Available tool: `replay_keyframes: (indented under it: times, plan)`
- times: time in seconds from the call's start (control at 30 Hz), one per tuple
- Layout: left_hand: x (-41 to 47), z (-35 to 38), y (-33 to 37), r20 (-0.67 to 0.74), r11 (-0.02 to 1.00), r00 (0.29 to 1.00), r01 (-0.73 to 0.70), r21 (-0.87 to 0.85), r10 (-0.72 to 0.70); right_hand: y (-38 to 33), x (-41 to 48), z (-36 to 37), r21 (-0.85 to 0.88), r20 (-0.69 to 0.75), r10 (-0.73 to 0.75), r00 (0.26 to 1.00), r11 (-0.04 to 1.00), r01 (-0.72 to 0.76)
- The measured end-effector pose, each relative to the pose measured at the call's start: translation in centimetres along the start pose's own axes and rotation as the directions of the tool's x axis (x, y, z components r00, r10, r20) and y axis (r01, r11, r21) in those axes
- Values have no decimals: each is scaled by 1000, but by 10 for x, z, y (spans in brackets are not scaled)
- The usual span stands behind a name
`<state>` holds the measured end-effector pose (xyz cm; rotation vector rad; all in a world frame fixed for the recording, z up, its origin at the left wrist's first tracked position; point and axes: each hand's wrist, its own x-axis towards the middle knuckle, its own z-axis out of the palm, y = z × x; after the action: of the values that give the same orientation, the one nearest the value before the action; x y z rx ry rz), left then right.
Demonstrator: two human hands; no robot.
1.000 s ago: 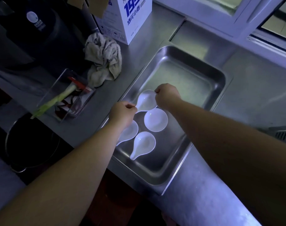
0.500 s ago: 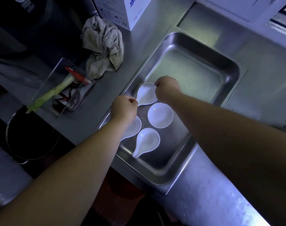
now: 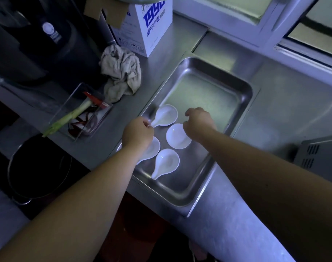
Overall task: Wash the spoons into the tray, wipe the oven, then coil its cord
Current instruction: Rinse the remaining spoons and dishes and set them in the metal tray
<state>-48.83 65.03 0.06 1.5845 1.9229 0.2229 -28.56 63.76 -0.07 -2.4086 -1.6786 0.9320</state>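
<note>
Four white spoons (image 3: 167, 161) are laid in the near left part of the steel tray (image 3: 203, 87), which is set at the bench's (image 3: 274, 120) front edge. The farthest spoon (image 3: 167, 115) is pinched by its handle in the left hand (image 3: 137, 134) at the tray's left rim. The right hand (image 3: 199, 122) is held just beside that spoon, fingers loosely curled, nothing gripped. A crumpled cloth (image 3: 121, 72) is left beyond the tray's left side.

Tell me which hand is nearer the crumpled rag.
Left. The left hand pinches a spoon by its handle at the tray edge nearest the rag; the right hand is farther off, over the tray's middle.
</note>
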Motion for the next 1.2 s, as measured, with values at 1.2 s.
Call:
replay_keyframes:
  times: [1.2]
  plan:
    - [-417, 170, 116, 573, 526, 602, -789, 318, 556, 324, -449, 10, 264, -27, 486, 873, 846, -463]
